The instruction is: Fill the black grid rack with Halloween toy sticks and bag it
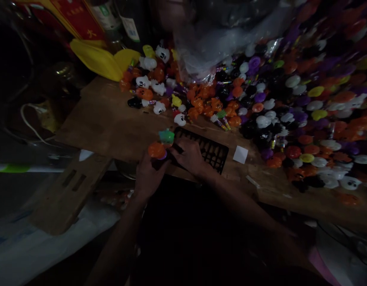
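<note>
My left hand (149,176) is closed around the lower part of an orange round plastic topper (156,150), a small toy head like those piled on the table. A green topper (166,137) sits just beyond it, close to both hands; what supports it is hidden. A bit of purple shows beneath the orange one. My right hand (187,155) has its fingers curled together beside the toppers, and anything inside them is hidden. Under and beside that hand lies a black slotted grid tray (214,153), partly covered by it. The scene is dim.
A large heap of Halloween toppers (266,119) in orange, white, purple and black covers the table's back and right. A clear plastic bag (198,55) hangs over it. A white paper square (240,154) lies right of the tray. A wooden board (70,190) juts out at left.
</note>
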Motion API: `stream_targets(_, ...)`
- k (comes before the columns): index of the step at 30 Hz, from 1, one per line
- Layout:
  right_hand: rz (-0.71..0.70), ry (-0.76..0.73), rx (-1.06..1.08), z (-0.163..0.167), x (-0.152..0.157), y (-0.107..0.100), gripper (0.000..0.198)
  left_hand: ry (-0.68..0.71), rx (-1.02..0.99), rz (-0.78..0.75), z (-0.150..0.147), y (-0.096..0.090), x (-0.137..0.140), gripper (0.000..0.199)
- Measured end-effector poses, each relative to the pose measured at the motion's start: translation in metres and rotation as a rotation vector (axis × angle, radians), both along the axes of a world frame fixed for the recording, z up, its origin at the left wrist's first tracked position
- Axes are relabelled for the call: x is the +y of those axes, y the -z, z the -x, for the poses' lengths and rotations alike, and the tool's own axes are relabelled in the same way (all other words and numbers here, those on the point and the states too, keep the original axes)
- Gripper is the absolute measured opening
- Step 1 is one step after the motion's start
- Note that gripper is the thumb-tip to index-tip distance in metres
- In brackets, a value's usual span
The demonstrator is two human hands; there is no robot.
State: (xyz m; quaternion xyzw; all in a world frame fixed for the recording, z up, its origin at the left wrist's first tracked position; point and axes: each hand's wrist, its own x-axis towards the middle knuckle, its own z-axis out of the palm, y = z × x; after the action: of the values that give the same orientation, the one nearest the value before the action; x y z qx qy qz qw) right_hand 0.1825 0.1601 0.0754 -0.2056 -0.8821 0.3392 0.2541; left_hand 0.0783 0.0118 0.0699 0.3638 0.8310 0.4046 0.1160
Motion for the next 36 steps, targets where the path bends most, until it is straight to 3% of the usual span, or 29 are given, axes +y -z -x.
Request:
stream_targets(3, -0.020, -0.026, -0.008, -0.001, 0.000, 0.005, 0.016, 0.124, -0.118, -0.117, 0.004, -0.026, -0.011, 0.059)
stream_targets(6, -0.041, -0.048, -0.007, -0.001, 0.001, 0.008, 0.014, 0.230, -0.056, -0.245, 0.007, -0.057, -0.015, 0.067)
stream_targets(10, -0.071, -0.072, -0.022, 0.001, 0.003, 0.007, 0.010, 0.197, 0.056, -0.252, 0.002, -0.079, 0.009, 0.063)
stream_targets(16, -0.085, -0.102, -0.110, 0.000, 0.000, 0.006, 0.009, 0.147, 0.159, -0.229, -0.010, -0.076, 0.046, 0.046)
stream_targets(22, -0.067, -0.145, -0.142, 0.002, -0.003, 0.000, 0.011, 0.081, 0.117, -0.214, -0.008, -0.070, 0.046, 0.028)
stream_targets(27, 0.013, -0.145, -0.118, -0.005, 0.003, -0.011, 0.007, 0.045, 0.228, -0.188, -0.007, -0.068, 0.048, 0.021)
stream_targets(29, -0.022, -0.053, -0.054, -0.021, 0.016, -0.014, 0.013, 0.056, 0.259, -0.193, -0.005, -0.068, 0.048, 0.021)
stream_targets(32, -0.156, 0.369, -0.011, -0.053, 0.048, -0.023, 0.021, 0.087, 0.223, -0.210, -0.003, -0.070, 0.047, 0.029)
stream_targets(34, -0.212, 0.612, -0.171, -0.069, 0.070, -0.030, 0.021, 0.072, 0.156, -0.171, -0.004, -0.073, 0.046, 0.034)
stream_targets(36, -0.242, 0.700, -0.392, -0.075, 0.086, -0.038, 0.024, 0.032, 0.082, -0.078, -0.005, -0.077, 0.045, 0.035)
